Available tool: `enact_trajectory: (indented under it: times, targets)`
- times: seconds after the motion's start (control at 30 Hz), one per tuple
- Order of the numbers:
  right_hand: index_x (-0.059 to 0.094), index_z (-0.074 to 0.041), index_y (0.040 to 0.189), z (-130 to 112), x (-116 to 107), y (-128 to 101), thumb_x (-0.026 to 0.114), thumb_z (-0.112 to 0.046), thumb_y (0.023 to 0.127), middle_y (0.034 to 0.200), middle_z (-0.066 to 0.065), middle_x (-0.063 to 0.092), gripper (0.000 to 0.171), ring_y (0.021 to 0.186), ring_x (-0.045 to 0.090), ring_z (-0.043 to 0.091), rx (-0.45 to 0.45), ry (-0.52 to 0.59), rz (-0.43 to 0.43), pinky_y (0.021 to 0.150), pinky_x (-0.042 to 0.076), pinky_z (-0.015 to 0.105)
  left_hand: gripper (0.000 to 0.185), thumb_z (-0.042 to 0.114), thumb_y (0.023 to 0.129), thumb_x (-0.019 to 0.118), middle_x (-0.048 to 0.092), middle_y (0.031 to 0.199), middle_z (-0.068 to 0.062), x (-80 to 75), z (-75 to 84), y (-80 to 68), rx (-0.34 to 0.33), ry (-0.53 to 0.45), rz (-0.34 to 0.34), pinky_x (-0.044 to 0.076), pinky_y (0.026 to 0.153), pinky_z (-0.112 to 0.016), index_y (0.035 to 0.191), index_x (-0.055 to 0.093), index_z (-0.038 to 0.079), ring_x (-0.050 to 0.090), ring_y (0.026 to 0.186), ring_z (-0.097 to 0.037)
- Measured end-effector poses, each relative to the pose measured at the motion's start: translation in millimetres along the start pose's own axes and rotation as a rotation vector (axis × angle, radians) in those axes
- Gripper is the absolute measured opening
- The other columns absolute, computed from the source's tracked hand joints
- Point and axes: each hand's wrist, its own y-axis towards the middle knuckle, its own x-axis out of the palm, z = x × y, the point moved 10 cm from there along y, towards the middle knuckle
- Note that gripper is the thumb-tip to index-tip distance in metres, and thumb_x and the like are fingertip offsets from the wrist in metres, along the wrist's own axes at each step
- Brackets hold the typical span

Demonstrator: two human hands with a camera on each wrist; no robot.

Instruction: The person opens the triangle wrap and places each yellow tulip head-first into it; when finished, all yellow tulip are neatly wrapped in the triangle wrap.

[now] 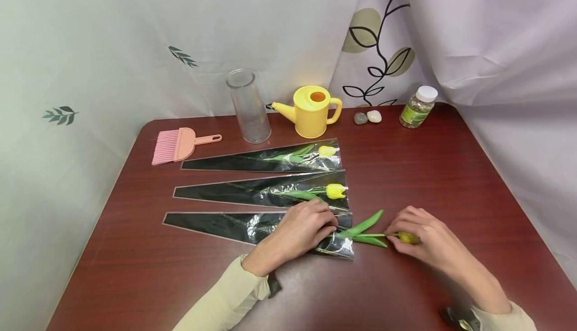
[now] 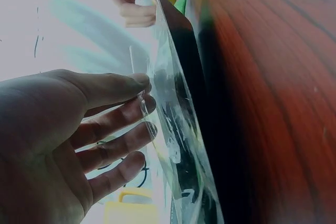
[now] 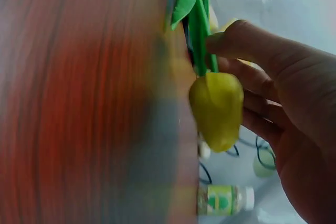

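Between thumb and fingers, my right hand (image 1: 425, 236) pinches the stem of a yellow tulip (image 3: 216, 111) just below its bloom. The tulip's green leaves (image 1: 367, 225) point left, and its lower stem lies inside the wide end of the nearest flower sleeve (image 1: 203, 222), black-backed with a clear front. At that opening my left hand (image 1: 299, 228) pinches the clear film (image 2: 149, 124), holding it up off the black backing. Farther back lie two similar sleeves, the middle one (image 1: 216, 192) and the far one (image 1: 221, 163), each with a yellow tulip inside.
Along the back of the table (image 1: 451, 181) stand a clear glass vase (image 1: 250, 110), a yellow watering can (image 1: 311, 113), two stones (image 1: 374, 116) and a white-lidded jar (image 1: 416, 108). A pink brush (image 1: 182, 144) lies at the back left. Curtains hang behind.
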Motion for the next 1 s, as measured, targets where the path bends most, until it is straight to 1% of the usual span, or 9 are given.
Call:
enact_trajectory:
  times: [0.1, 0.13, 0.27, 0.37, 0.63, 0.87, 1.0]
  targets:
    - [0.072, -0.020, 0.089, -7.0, 11.5, 10.4, 0.068, -0.021, 0.087, 0.091, -0.014, 0.063, 0.005, 0.086, 0.057, 0.007, -0.029, 0.073, -0.022, 0.082, 0.039, 0.020, 0.006, 0.025, 0.093, 0.068, 0.062, 0.093, 0.012, -2.1, 0.2, 0.2, -0.005, -0.014, 0.008, 0.048, 0.082, -0.026, 0.093, 0.074, 0.023, 0.056, 0.092, -0.009]
    - [0.072, -0.019, 0.090, -8.8, 15.9, 13.4, 0.071, -0.017, 0.085, 0.091, -0.014, 0.063, 0.006, 0.086, 0.057, 0.007, -0.032, 0.098, -0.032, 0.083, 0.039, 0.020, 0.006, 0.025, 0.093, 0.068, 0.062, 0.093, 0.012, -2.6, 0.3, 0.2, -0.006, -0.020, 0.010, 0.048, 0.082, -0.026, 0.093, 0.074, 0.023, 0.056, 0.092, -0.008]
    - [0.072, -0.019, 0.092, -15.2, 30.6, 22.6, 0.079, -0.005, 0.075, 0.094, -0.013, 0.064, 0.024, 0.089, 0.058, 0.007, -0.035, 0.174, -0.063, 0.083, 0.040, 0.019, 0.005, 0.024, 0.093, 0.069, 0.062, 0.093, 0.012, -4.8, 1.3, 0.5, -0.003, -0.037, 0.019, 0.048, 0.080, -0.025, 0.094, 0.074, 0.022, 0.056, 0.091, -0.008]
    - [0.072, -0.020, 0.092, -18.3, 37.4, 26.5, 0.081, -0.001, 0.071, 0.095, -0.014, 0.064, 0.030, 0.090, 0.058, 0.007, -0.028, 0.204, -0.072, 0.084, 0.040, 0.018, 0.005, 0.024, 0.093, 0.069, 0.062, 0.093, 0.012, -6.9, 2.3, 0.8, 0.002, -0.041, 0.028, 0.047, 0.080, -0.025, 0.094, 0.074, 0.022, 0.056, 0.091, -0.008]
    - [0.073, -0.023, 0.094, -21.0, 44.7, 29.2, 0.082, -0.002, 0.072, 0.093, -0.016, 0.063, 0.032, 0.088, 0.057, 0.004, -0.001, 0.242, -0.067, 0.081, 0.042, 0.016, 0.006, 0.024, 0.093, 0.069, 0.062, 0.093, 0.011, -8.5, 3.9, 2.1, 0.005, -0.041, 0.030, 0.047, 0.080, -0.024, 0.094, 0.074, 0.022, 0.056, 0.090, -0.008]
    - [0.074, -0.024, 0.094, -12.1, 55.0, 27.3, 0.080, -0.006, 0.078, 0.092, -0.016, 0.063, 0.026, 0.089, 0.057, 0.002, 0.099, 0.253, -0.138, 0.080, 0.043, 0.016, 0.006, 0.024, 0.093, 0.068, 0.062, 0.093, 0.011, -7.7, 3.4, 2.3, 0.001, -0.037, 0.026, 0.047, 0.080, -0.024, 0.094, 0.074, 0.021, 0.055, 0.090, -0.008]
    - [0.074, -0.025, 0.094, -11.1, 56.4, 26.9, 0.081, -0.005, 0.077, 0.092, -0.017, 0.063, 0.028, 0.088, 0.057, 0.001, 0.105, 0.264, -0.130, 0.078, 0.044, 0.015, 0.006, 0.024, 0.093, 0.068, 0.062, 0.093, 0.011, -7.1, 2.9, 2.0, -0.001, -0.037, 0.025, 0.047, 0.080, -0.024, 0.094, 0.073, 0.021, 0.055, 0.090, -0.008]
